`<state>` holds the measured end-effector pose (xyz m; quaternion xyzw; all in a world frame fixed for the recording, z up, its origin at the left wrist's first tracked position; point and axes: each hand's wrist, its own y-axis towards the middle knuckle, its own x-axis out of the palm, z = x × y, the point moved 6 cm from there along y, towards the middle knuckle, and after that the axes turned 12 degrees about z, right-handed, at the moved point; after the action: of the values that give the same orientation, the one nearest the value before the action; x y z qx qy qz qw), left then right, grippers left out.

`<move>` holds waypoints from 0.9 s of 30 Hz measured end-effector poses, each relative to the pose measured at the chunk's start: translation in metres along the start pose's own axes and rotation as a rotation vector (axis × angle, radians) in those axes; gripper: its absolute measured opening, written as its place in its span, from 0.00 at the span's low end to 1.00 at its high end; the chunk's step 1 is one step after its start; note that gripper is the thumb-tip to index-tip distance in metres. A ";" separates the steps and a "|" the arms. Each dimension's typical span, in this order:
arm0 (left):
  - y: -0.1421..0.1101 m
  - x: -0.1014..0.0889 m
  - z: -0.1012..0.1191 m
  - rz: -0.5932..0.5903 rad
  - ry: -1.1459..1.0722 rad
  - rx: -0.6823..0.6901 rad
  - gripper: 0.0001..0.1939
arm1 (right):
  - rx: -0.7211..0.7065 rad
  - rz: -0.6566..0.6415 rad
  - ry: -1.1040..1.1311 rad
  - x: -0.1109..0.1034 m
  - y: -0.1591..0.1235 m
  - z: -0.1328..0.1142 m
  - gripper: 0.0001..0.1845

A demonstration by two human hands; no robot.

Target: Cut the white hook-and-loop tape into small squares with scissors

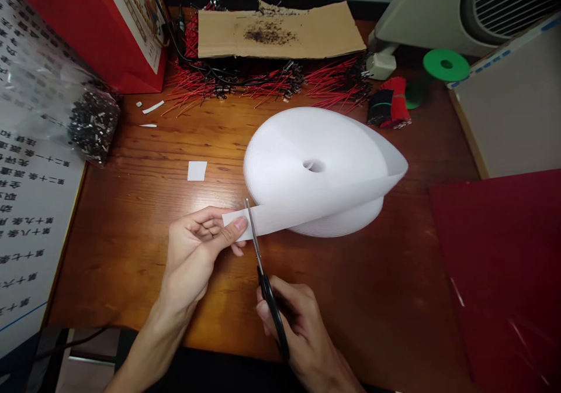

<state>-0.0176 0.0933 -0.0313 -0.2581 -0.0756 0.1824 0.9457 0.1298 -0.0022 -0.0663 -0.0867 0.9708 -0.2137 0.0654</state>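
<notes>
A wide white strip comes off a large white roll lying on the wooden table. My left hand pinches the free end of the strip, thumb on top and fingers beneath. In my right hand are black-handled scissors, gripped by the handles. Their blades lie across the strip just right of my left thumb, the tips pointing away from me. To the left of the roll, a small white cut square rests flat on the table.
Behind the roll, bundles of red wires lie under a cardboard piece. A bag of small black parts and a red paper bag stand left. Rightward are a green spool and a dark red sheet.
</notes>
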 end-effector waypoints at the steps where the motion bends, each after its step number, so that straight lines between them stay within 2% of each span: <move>1: 0.000 0.000 0.000 -0.003 0.000 0.000 0.10 | -0.007 0.002 -0.001 0.000 0.000 0.000 0.26; 8: 0.001 0.000 0.001 0.008 -0.004 0.012 0.07 | -0.031 0.009 -0.003 -0.001 0.000 -0.003 0.24; 16: 0.000 -0.001 0.002 -0.010 0.001 0.019 0.06 | 0.028 -0.003 0.049 0.000 0.006 -0.008 0.26; 20: 0.000 0.000 0.002 -0.030 -0.005 -0.014 0.06 | 0.036 0.013 0.028 -0.002 0.012 -0.011 0.26; 27: 0.001 0.000 0.003 -0.001 -0.027 -0.081 0.08 | 0.033 0.011 0.139 0.000 0.018 -0.016 0.27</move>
<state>-0.0191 0.0956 -0.0295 -0.2935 -0.0960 0.1823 0.9335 0.1242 0.0202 -0.0595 -0.0652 0.9698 -0.2350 0.0004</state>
